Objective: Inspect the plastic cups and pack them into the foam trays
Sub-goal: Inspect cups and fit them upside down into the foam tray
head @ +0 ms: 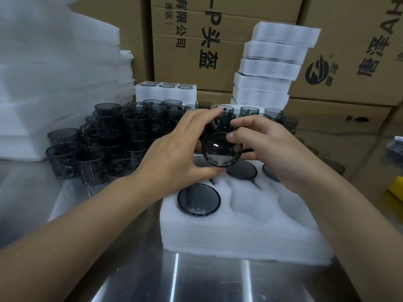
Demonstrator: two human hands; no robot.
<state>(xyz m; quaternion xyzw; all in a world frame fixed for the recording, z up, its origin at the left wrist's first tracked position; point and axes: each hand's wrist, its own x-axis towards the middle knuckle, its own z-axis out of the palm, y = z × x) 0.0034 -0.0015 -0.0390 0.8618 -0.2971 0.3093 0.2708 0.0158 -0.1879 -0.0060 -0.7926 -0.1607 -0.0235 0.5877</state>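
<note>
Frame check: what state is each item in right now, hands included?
held cup: lifted above the front foam tray, on its side, round end toward the camera.
left hand: grips the held cup.
right hand: grips the held cup.
front foam tray: partly filled; two near pockets empty.
loose cups: unpacked, crowded on the table.
rear foam tray: visible pockets hold cups.
foam tray stack: piled, leaning.

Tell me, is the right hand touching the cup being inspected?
Touching: the head view shows the right hand pinching the cup, its thumb pressed on the rim.
</note>
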